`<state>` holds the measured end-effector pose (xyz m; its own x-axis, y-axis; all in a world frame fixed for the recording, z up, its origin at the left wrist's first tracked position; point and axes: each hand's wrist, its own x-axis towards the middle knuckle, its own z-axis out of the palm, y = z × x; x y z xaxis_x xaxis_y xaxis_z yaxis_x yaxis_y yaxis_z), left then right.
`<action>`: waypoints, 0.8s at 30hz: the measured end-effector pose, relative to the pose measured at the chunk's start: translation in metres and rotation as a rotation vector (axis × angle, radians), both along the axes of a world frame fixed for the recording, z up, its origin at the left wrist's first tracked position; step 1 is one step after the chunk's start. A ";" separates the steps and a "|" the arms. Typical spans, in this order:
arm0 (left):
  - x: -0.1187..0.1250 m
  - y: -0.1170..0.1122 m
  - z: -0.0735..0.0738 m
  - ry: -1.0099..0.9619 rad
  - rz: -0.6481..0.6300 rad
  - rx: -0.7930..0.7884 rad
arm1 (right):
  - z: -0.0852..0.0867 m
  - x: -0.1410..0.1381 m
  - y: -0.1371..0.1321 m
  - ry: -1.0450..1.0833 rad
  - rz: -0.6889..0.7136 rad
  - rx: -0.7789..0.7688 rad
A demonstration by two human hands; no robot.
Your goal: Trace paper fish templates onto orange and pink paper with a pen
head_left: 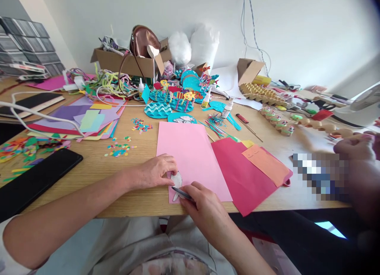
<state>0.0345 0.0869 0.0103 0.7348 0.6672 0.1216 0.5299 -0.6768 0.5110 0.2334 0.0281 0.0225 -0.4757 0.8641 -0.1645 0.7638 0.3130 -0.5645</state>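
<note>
A pink sheet of paper (192, 156) lies on the wooden table (142, 196) in front of me. My left hand (154, 172) presses a small pale cut-out shape (177, 180) flat onto the sheet's near left corner, fingers curled over it. My right hand (204, 205) grips a dark pen (181, 193) whose tip touches the edge of that shape. Just right of the pink sheet lie a red sheet (240, 176) and an orange piece (265, 164).
A black phone (32, 182) lies at the left front edge. Stacked coloured papers (89, 118), confetti scraps (120, 148), turquoise paper crafts (172, 99), glue bottles (227, 109) and cardboard boxes (130, 61) crowd the back. Another person's hands (356, 148) are at the right.
</note>
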 end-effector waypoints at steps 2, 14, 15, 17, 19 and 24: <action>0.002 -0.003 0.000 0.019 0.011 0.023 | 0.005 0.005 0.001 0.045 0.019 -0.007; 0.013 -0.013 0.005 0.174 0.088 0.071 | 0.025 0.034 0.009 0.684 -0.232 0.173; 0.013 -0.013 0.007 0.181 0.092 0.063 | 0.025 0.033 0.009 0.818 -0.247 0.159; 0.013 -0.015 0.009 0.185 0.093 0.053 | 0.027 0.032 0.010 1.066 -0.261 0.110; 0.013 -0.016 0.010 0.179 0.091 0.050 | 0.031 0.032 0.011 1.217 -0.263 0.011; 0.013 -0.023 0.007 0.161 0.111 0.077 | 0.028 0.033 0.020 1.307 -0.285 -0.310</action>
<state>0.0477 0.0643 0.0170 0.6714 0.7385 0.0628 0.6740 -0.6436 0.3627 0.2660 0.0485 0.0504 -0.2457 0.9675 0.0596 -0.3569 -0.0331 -0.9336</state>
